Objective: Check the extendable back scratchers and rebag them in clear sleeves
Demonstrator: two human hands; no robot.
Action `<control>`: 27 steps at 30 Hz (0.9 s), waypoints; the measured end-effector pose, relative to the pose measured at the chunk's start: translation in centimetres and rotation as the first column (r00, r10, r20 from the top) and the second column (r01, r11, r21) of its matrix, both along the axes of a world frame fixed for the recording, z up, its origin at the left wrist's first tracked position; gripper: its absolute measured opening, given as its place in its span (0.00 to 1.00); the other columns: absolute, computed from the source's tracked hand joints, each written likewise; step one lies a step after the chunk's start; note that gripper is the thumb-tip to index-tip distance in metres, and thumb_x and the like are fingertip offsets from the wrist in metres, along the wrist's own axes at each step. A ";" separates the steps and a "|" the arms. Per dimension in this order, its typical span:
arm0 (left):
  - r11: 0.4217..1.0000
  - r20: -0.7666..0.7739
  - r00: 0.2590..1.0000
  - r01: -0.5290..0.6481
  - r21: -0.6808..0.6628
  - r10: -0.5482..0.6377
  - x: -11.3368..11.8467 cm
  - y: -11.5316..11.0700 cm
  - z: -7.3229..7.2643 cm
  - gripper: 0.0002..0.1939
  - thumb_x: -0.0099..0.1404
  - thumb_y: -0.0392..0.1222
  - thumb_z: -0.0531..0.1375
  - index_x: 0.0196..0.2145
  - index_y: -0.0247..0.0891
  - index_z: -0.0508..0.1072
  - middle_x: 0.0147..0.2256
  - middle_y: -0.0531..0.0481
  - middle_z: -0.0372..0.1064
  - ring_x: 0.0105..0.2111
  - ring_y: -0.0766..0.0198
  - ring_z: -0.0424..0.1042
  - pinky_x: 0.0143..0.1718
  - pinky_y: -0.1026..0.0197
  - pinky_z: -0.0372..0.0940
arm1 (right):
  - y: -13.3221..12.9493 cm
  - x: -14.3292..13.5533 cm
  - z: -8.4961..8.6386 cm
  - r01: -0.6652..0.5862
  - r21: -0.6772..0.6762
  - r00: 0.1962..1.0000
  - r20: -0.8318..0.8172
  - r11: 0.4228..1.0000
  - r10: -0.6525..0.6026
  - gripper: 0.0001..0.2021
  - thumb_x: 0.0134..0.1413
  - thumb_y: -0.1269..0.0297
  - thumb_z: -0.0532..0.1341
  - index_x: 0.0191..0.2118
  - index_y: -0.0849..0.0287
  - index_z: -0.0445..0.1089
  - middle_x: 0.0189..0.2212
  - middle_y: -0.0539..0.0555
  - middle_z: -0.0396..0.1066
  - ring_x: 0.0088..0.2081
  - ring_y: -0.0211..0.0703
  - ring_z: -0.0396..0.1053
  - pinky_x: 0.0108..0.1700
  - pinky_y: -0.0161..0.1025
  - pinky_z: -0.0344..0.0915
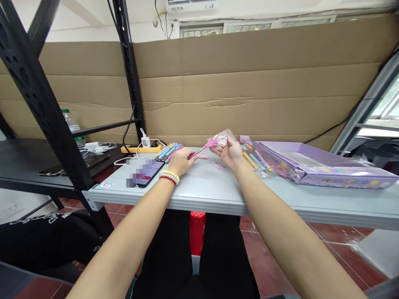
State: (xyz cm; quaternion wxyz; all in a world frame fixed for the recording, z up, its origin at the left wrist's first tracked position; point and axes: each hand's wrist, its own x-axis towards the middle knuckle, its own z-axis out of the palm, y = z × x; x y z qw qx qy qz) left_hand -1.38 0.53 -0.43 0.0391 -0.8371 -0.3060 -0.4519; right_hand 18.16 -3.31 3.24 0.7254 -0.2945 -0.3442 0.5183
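Note:
My left hand [181,161], with beaded bracelets at its wrist, is closed on the pink handle of a slim stick that looks like a small back scratcher [202,148]. Its silver rod runs up to a fingered pink head. A clear plastic bag [225,137] is pinched in my right hand [233,154], right at that head; whether the head is inside the bag I cannot tell. Left of my left hand lie several similar sticks [168,151] in blue, pink and yellow. Small pink cards [218,165] lie on the table between my hands.
A phone [149,173] lies at the table's left. Behind it are a yellow power strip [141,148] and a white charger [145,141]. At the right, bagged coloured sticks [254,160] lie beside a purple box [346,179]. A black metal post [59,112] rises at the left.

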 end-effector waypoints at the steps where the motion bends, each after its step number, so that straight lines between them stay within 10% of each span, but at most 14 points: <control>1: 1.000 0.003 1.000 0.006 0.009 -0.006 0.0 0.1 -0.1 0.09 0.61 0.43 0.62 0.36 0.36 0.77 0.33 0.47 0.74 0.33 0.63 0.71 0.37 0.61 0.64 | 0.0 0.0 0.0 -0.013 -0.001 1.000 0.017 1.000 0.013 0.15 0.66 0.58 0.44 0.34 0.57 0.62 0.27 0.53 0.74 0.30 0.43 0.74 0.37 0.44 0.72; 27: 0.994 -0.016 0.999 -0.035 0.105 0.037 -0.2 0.2 -0.2 0.10 0.64 0.44 0.60 0.38 0.39 0.78 0.34 0.48 0.73 0.34 0.63 0.71 0.36 0.62 0.65 | -0.4 0.0 0.1 -0.162 0.011 0.967 0.203 0.987 0.157 0.19 0.65 0.51 0.44 0.36 0.57 0.65 0.25 0.54 0.74 0.28 0.44 0.74 0.39 0.48 0.72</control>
